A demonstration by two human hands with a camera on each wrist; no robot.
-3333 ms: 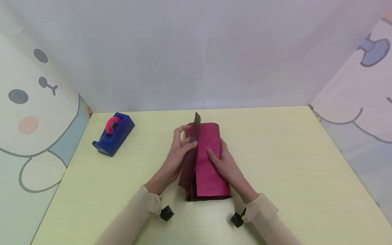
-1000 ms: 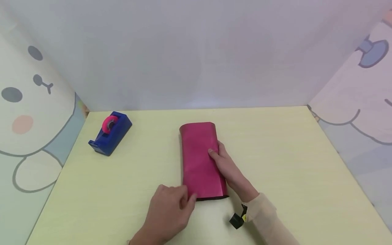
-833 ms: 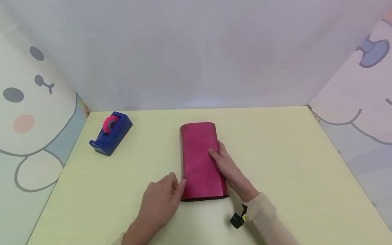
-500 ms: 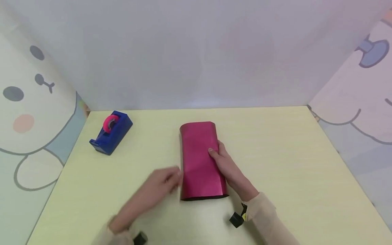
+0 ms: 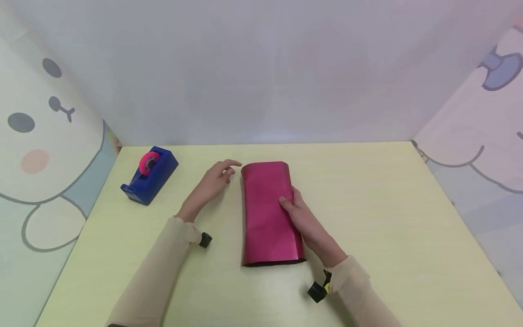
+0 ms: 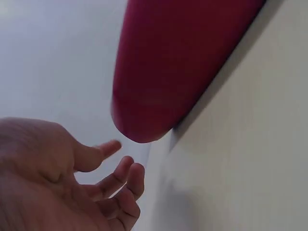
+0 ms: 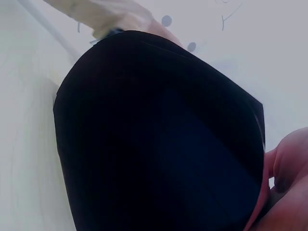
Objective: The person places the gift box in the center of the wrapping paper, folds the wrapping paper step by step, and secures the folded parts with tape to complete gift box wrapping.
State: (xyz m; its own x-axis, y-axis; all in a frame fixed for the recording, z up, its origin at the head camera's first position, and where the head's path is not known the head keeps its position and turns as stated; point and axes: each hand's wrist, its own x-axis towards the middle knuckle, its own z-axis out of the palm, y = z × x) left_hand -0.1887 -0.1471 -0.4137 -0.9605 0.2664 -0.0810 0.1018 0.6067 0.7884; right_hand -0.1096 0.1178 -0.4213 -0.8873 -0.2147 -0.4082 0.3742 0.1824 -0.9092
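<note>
While the right hand (image 5: pixel 306 220) is clasped on the right side of the pink paper wrap (image 5: pixel 267 218), thumb on top, the left hand (image 5: pixel 214 179) is held with fingers loosely extended, just apart from the wrap's far left corner. The wrap is laid about midway between the left and right edges of the table (image 5: pixel 388 204), its dark hollow end turned away from the far edge. Near the table's far left corner is set a blue tape dispenser (image 5: pixel 153 185), loaded with a pink roll (image 5: pixel 143 164).

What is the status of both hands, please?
Right hand grips pink tube, right side. Left hand empty, near tube's far end. Tape dispenser off left, not blocking.
</note>
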